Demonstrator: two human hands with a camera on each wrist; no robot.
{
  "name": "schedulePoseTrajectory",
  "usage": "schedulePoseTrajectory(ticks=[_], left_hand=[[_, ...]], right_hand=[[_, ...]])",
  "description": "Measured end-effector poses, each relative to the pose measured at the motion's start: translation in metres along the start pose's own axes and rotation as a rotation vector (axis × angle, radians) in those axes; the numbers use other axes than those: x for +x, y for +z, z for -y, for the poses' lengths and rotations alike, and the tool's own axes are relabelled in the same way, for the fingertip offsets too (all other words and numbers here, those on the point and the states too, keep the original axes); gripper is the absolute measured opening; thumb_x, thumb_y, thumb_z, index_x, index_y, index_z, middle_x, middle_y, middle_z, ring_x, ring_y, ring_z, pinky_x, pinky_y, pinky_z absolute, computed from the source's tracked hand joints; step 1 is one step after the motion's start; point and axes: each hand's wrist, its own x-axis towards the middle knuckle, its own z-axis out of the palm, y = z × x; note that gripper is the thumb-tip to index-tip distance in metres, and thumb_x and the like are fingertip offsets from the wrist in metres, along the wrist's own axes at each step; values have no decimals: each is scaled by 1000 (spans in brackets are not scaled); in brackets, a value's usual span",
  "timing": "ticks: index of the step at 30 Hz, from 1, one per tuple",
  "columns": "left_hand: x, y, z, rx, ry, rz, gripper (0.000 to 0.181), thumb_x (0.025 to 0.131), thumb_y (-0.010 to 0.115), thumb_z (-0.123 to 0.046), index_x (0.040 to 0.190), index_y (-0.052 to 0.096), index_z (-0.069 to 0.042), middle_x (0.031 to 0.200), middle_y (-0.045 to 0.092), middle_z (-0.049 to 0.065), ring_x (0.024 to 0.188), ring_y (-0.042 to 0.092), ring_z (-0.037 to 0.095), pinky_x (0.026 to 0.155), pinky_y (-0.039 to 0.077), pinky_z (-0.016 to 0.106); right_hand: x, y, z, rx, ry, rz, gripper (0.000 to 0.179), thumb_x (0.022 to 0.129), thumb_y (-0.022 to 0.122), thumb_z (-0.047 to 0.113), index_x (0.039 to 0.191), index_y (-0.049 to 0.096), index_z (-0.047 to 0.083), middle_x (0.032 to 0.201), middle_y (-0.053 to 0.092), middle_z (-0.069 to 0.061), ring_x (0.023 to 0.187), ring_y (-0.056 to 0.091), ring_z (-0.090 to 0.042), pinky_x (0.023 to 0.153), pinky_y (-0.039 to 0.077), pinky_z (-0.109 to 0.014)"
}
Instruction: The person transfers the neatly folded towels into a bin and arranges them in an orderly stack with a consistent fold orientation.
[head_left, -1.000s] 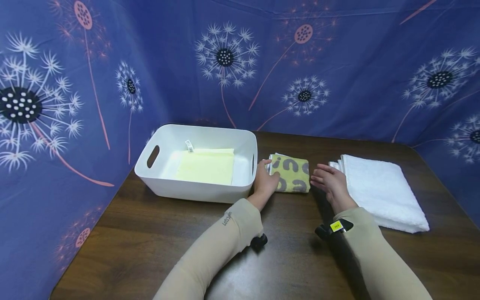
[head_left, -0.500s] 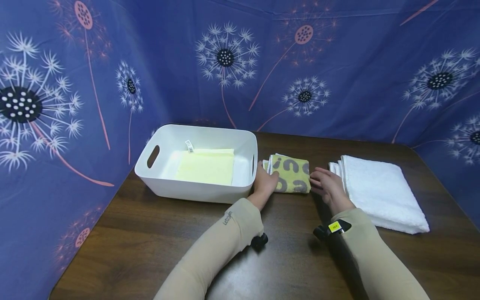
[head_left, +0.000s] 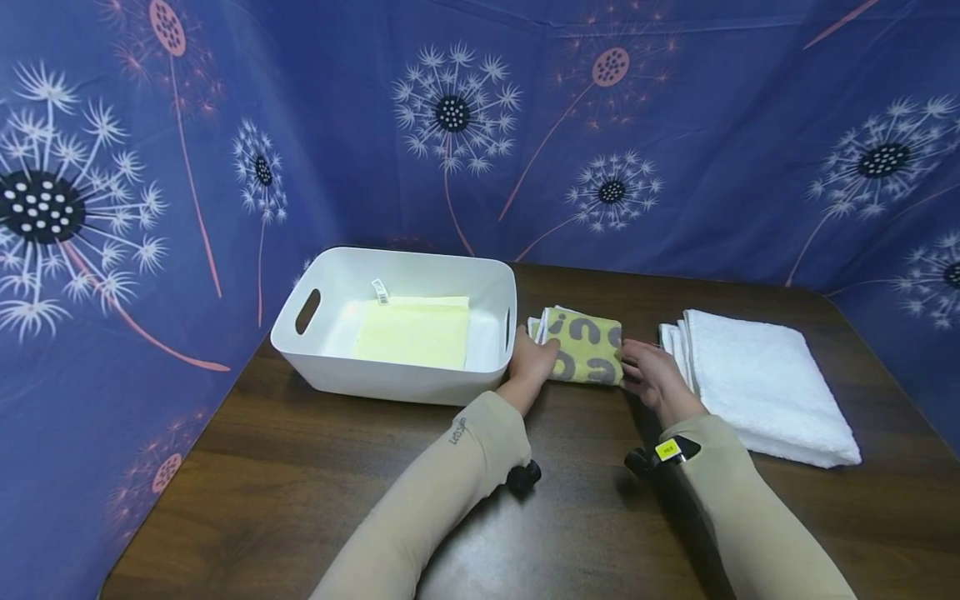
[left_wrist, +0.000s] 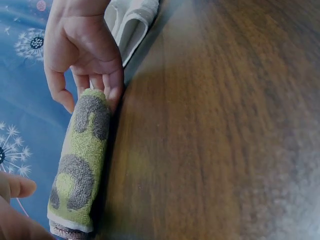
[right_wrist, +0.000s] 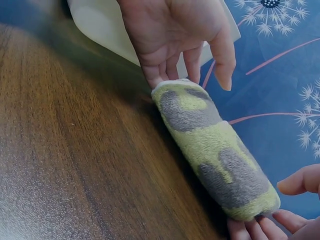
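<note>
A small folded towel (head_left: 585,346), yellow-green with grey shapes, lies on the table between my two hands. At its left end is my left hand (head_left: 531,362); in the right wrist view that hand's fingers touch the towel's end and its thumb stands off from it. My right hand (head_left: 656,382) is at the opposite end. Its fingertips reach the towel's lower edge in the right wrist view, while the thumb (right_wrist: 300,181) is held beside it, seemingly not pressing. Part of the fingers is hidden under the towel's ends.
A white plastic bin (head_left: 397,385) with handle holes stands left of my left hand, with a pale yellow folded cloth (head_left: 416,333) in it. To the right lies a thick folded white towel (head_left: 768,383). Blue patterned fabric (head_left: 337,108) hangs behind the brown table (head_left: 300,475).
My right hand has moved slightly left, up to the patterned towel's right end. The left hand's fingers have gone lower at the left end. The towel has barely moved.
</note>
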Motion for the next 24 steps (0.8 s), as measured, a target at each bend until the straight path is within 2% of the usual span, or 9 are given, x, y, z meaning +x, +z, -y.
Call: schedulePoseTrajectory(ticks=[7,14,18,21,24], left_hand=[[-1,4,-3,-113,-31,12,61,81,64,-10,132,39,14,128,46,27,118,45,31,100,36,36],[0,5,-5,-202,-101,46,62,83,63,-10,134,36,13,131,43,28,115,47,30,98,38,35],[2,3,-5,-289,-103,76,45,81,62,-6,119,50,15,103,58,18,88,56,22,80,48,30],[3,2,-3,-351,-102,106,34,79,61,-4,109,58,13,83,58,8,72,54,15,66,49,26],[3,3,0,-389,-128,124,41,77,61,-2,116,57,11,89,60,9,76,55,15,68,47,24]], right_hand=[[0,1,-2,14,-24,36,61,89,48,6,145,25,1,95,52,4,75,54,-3,65,50,-24],[0,2,-4,32,-23,27,59,89,49,6,145,27,1,96,52,3,74,54,-3,65,50,-22],[-1,1,-3,54,-18,39,60,90,48,5,145,25,1,87,55,7,71,55,-3,64,50,-22],[-2,0,-1,69,-19,45,60,90,47,5,146,24,1,83,57,7,69,57,-4,64,51,-23],[-2,0,0,79,6,42,60,90,48,5,146,24,3,92,54,4,70,57,-4,65,51,-24]])
